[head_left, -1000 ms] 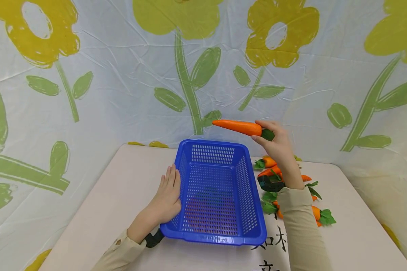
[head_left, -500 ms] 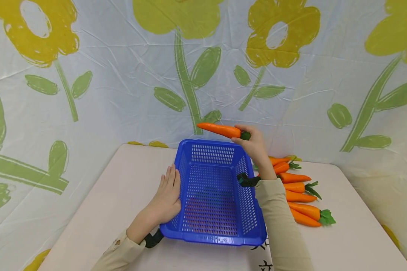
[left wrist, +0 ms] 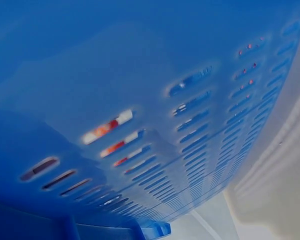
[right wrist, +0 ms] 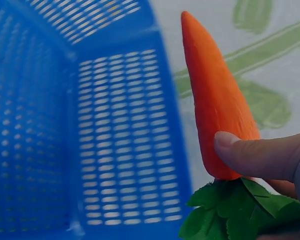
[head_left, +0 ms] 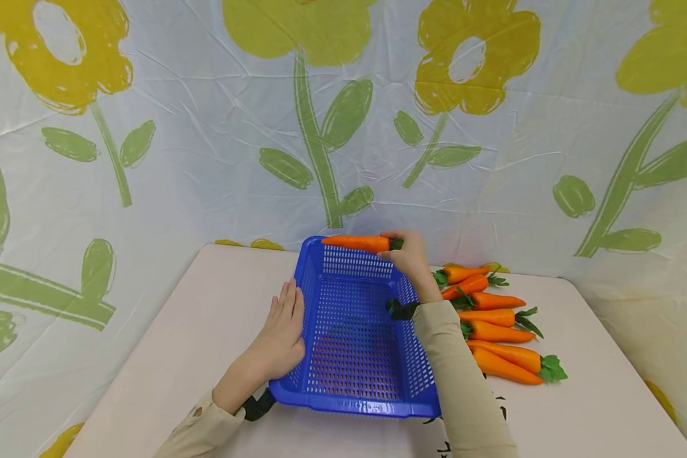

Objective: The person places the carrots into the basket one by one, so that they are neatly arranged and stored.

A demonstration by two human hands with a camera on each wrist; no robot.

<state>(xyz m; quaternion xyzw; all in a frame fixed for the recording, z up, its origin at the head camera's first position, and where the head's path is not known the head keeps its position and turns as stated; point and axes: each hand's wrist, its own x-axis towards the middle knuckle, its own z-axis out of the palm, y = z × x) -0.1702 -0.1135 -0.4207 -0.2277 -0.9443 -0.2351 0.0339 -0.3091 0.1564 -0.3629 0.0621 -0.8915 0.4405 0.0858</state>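
Note:
My right hand [head_left: 408, 256] pinches a carrot [head_left: 356, 243] by its thick end, near the green leaves. The carrot lies crosswise at the far rim of a blue plastic basket [head_left: 362, 406], its tip pointing left. In the right wrist view the thumb presses on the carrot [right wrist: 215, 105], and green leaves [right wrist: 235, 210] hang below it. My left hand [head_left: 279, 334] rests with straight fingers against the basket's left side. The left wrist view is filled by the basket's slotted wall [left wrist: 140, 65]; that hand does not show there.
Several carrots [head_left: 495, 334] with green tops lie on the table [head_left: 595, 407] to the right of the basket. Behind the table hangs a white cloth [head_left: 206, 152] printed with yellow flowers. Dark lettering on the table is partly covered by the basket and right sleeve.
My right hand has carried the carrot left and then down to the basket's far rim. The left hand and the basket have hardly moved.

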